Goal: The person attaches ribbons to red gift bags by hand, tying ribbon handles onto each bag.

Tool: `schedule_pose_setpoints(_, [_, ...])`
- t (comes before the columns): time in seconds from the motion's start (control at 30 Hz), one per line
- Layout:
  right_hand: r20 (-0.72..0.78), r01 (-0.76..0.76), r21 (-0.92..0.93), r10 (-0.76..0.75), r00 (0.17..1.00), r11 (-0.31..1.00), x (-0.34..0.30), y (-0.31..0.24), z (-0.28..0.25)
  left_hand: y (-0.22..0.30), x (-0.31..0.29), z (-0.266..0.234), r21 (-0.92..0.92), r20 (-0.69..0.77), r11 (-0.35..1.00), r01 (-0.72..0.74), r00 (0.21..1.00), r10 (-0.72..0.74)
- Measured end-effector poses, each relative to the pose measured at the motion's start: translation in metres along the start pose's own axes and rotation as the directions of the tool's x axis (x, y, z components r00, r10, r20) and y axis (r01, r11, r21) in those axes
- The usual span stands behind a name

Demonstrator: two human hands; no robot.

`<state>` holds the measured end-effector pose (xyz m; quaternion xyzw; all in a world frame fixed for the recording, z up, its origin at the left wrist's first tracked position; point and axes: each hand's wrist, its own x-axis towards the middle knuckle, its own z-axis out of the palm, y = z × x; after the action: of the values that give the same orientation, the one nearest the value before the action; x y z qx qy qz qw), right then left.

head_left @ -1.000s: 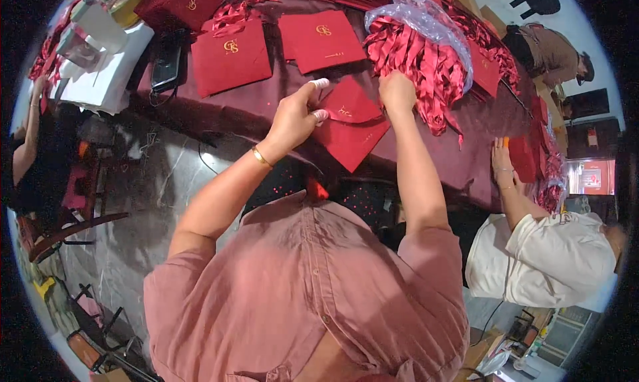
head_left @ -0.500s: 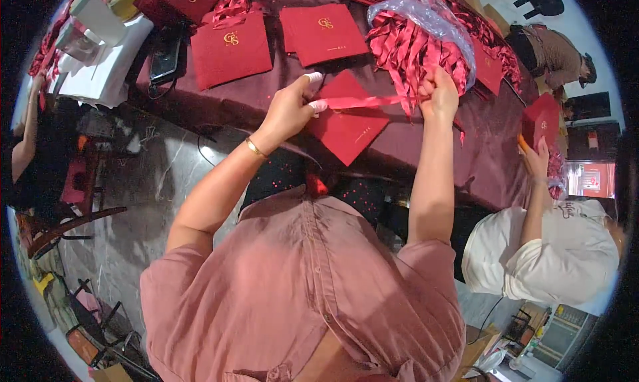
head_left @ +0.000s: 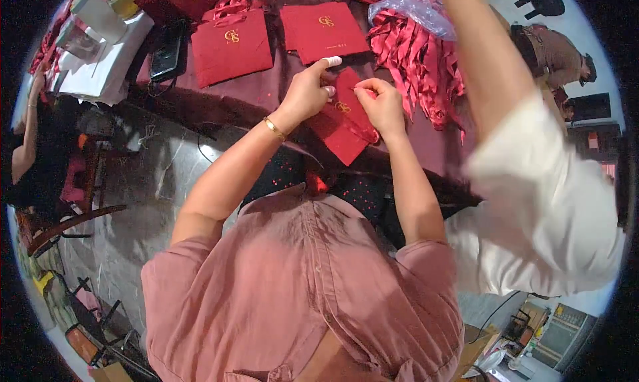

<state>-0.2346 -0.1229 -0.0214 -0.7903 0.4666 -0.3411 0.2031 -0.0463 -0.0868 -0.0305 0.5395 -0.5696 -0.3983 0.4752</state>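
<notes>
A red paper bag [head_left: 344, 146] with a gold emblem lies slanted at the table's near edge, between my hands. My left hand [head_left: 307, 99] is at its left side, thumb and index finger apart, with white covers on both tips. Nothing shows in its grasp; its other fingers are hidden. Over the bag's upper right edge, my right hand [head_left: 383, 106] pinches thumb and fingers together on a red ribbon, mostly hidden by the fingers. A loop of red ribbon [head_left: 370, 136] shows below that hand, against the bag.
Two flat red bags [head_left: 233, 52] [head_left: 327, 35] lie beyond my hands. A heap of red ribbons [head_left: 416, 69] spills from a clear plastic bag [head_left: 416, 10]. A co-worker's arm [head_left: 489, 55] in a white sleeve reaches across at right. A black phone [head_left: 166, 59] lies at left.
My right hand has come left and nearer, from the ribbon heap to the red bag, and the stretched ribbon is slack. My left hand has shifted slightly right. The co-worker's arm has swung across the right side.
</notes>
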Motion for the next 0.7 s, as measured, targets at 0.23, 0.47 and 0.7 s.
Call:
schedule_pose_setpoints(0.23, [-0.021,0.074,-0.031,-0.075,0.997,0.997,0.001,-0.018,-0.001,0.019,-0.009,0.001,-0.102,0.034,0.995,0.002,0.999,0.002])
schedule_pose_setpoints(0.47, [-0.024,0.121,-0.274,-0.133,0.991,0.954,0.002,-0.043,-0.008,0.039,-0.022,0.0,0.058,-0.005,0.992,-0.112,0.994,0.112])
schedule_pose_setpoints(0.7, [-0.014,0.071,-0.384,-0.082,0.996,0.921,0.009,-0.057,0.001,0.035,-0.024,0.003,0.31,-0.033,0.873,-0.377,0.913,0.406])
